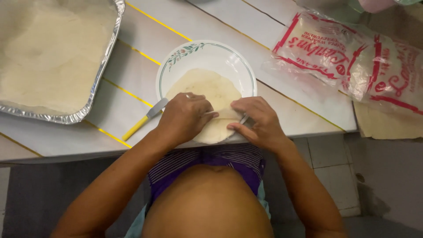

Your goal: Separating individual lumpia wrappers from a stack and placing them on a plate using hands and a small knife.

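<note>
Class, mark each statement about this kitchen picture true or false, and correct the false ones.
1. Both hands rest on the round wrapper in the plate. True.
2. The left hand holds the yellow-handled knife. False: the knife lies on the table beside the plate, untouched.
3. A foil tray sits left of the plate. True.
4. The plastic bags lie inside the foil tray. False: they lie on the table, right of the plate.
5. The right hand is on the wrapper's near edge. True.
</note>
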